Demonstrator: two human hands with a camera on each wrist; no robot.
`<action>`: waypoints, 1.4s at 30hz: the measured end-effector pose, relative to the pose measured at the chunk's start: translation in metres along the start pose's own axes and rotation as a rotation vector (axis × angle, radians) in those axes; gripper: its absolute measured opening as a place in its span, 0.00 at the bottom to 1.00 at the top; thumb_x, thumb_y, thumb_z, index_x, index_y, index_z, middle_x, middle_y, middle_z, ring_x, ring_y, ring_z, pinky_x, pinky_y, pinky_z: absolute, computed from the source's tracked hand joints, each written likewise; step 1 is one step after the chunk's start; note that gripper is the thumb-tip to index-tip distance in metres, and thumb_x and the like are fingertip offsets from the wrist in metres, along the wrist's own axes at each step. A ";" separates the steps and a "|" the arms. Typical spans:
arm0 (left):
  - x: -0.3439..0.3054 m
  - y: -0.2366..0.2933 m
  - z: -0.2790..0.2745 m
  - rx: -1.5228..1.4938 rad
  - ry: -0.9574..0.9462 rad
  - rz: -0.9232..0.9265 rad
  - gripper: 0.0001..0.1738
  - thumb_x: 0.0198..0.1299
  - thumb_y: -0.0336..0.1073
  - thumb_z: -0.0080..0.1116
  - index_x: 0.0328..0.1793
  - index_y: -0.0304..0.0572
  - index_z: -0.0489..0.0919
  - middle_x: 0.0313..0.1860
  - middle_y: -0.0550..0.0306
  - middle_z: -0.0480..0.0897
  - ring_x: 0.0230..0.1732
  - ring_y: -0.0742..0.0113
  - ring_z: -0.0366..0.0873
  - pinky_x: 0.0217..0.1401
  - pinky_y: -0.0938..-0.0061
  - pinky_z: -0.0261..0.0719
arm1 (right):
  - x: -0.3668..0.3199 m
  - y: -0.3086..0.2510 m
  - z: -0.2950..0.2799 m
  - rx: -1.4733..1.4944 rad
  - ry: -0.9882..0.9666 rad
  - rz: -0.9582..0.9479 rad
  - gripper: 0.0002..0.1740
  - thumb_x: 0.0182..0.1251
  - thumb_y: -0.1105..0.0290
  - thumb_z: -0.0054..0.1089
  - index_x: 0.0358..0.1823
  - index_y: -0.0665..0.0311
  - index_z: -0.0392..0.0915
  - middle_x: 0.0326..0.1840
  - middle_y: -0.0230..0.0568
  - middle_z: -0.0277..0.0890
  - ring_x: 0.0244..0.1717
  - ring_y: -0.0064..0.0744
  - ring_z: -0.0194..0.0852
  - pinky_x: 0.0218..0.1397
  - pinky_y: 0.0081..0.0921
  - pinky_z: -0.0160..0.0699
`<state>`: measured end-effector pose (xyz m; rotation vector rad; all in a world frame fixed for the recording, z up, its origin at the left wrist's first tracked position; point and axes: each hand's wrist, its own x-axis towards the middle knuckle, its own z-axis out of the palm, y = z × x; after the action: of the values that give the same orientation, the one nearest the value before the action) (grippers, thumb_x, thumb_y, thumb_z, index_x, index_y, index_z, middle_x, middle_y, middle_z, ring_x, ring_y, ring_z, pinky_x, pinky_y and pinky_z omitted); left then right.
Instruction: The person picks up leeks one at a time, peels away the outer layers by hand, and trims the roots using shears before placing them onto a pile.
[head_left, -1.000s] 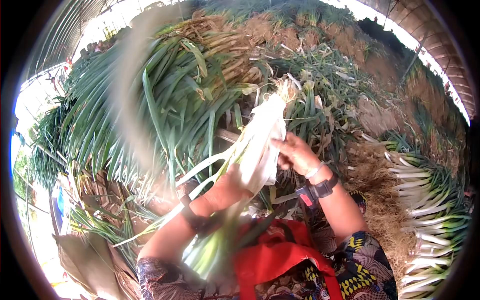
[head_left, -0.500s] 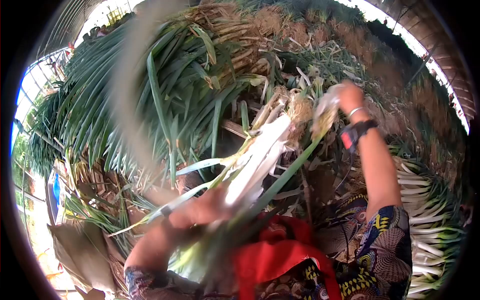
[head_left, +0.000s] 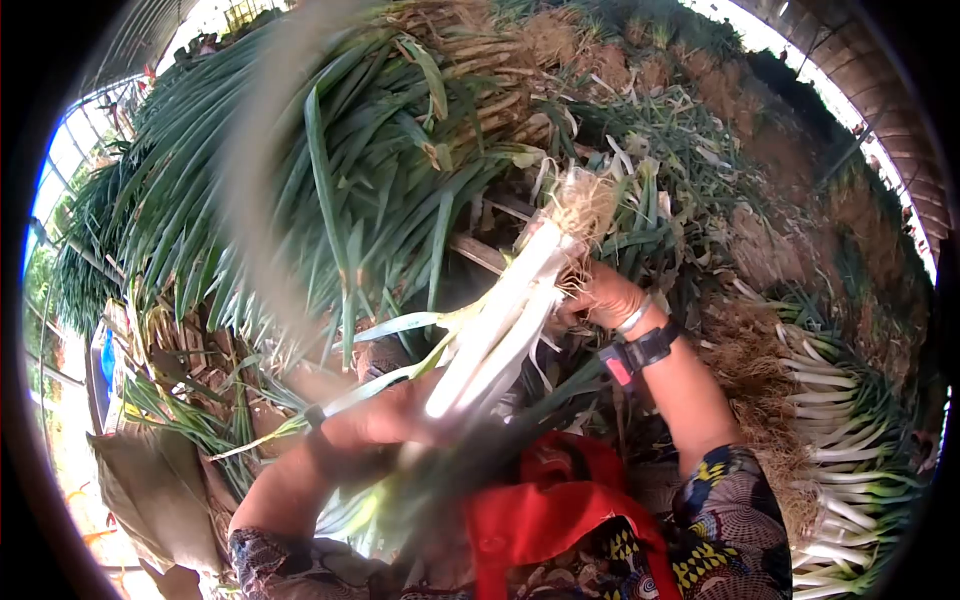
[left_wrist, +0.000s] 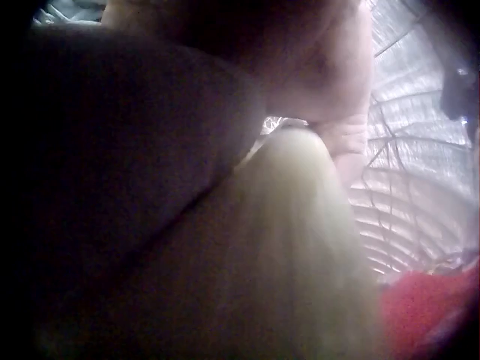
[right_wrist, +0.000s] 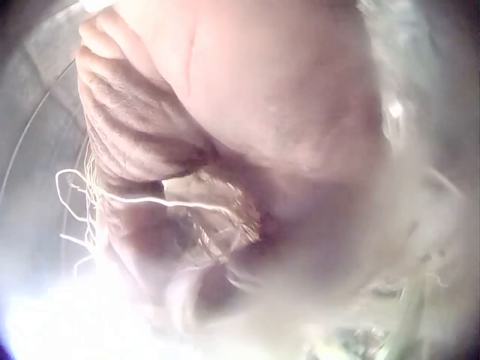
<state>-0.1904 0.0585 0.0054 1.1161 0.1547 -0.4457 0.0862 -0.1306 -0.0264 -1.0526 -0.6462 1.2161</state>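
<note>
A small bunch of green onions [head_left: 505,315], with thick white stems and tangled pale roots [head_left: 582,205], slants up in front of me. My left hand [head_left: 395,408] grips it lower down, where the stems turn green; in the left wrist view, a pale stem [left_wrist: 292,225] fills the space below the fingers. Close to the root end, my right hand [head_left: 607,295] has its fingers curled against the side of the bunch. Root strands and a dry, brownish base [right_wrist: 214,217] show between those fingers in the right wrist view.
A big heap of untrimmed green onions [head_left: 250,190] lies at the left and back. Stripped leaves [head_left: 690,150] are scattered beyond the hands. Along the right lies a row of clean white-stemmed green onions [head_left: 830,450], beside brown roots [head_left: 765,400]. A red apron [head_left: 550,510] covers the lap.
My right hand pulled a strip of leaf and skin out to the upper right, then came back without it to the root end. More clean white stem shows; my left hand kept its grip.
</note>
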 end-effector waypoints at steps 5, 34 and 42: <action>-0.017 0.010 0.001 0.016 0.038 -0.004 0.47 0.46 0.27 0.70 0.73 0.42 0.58 0.45 0.59 0.77 0.46 0.70 0.76 0.50 0.74 0.77 | 0.005 -0.031 0.029 -0.617 0.074 -0.139 0.28 0.52 0.75 0.67 0.57 0.65 0.73 0.44 0.39 0.79 0.42 0.30 0.77 0.43 0.24 0.78; -0.081 -0.027 0.000 0.413 0.390 0.198 0.47 0.44 0.30 0.72 0.72 0.37 0.61 0.58 0.53 0.76 0.58 0.65 0.71 0.61 0.70 0.71 | -0.072 -0.196 -0.280 -1.615 1.410 0.042 0.15 0.65 0.62 0.52 0.36 0.65 0.84 0.37 0.50 0.83 0.39 0.46 0.83 0.42 0.42 0.79; -0.045 -0.043 -0.042 0.577 0.375 0.052 0.40 0.51 0.32 0.69 0.70 0.35 0.64 0.57 0.54 0.78 0.55 0.67 0.74 0.61 0.70 0.72 | -0.050 -0.216 -0.204 -0.957 1.168 -0.289 0.16 0.57 0.71 0.62 0.46 0.69 0.75 0.40 0.50 0.77 0.41 0.42 0.79 0.44 0.37 0.78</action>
<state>-0.2452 0.0925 -0.0335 1.7639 0.3383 -0.2316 0.3415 -0.2388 0.0920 -2.0891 -0.3757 -0.1653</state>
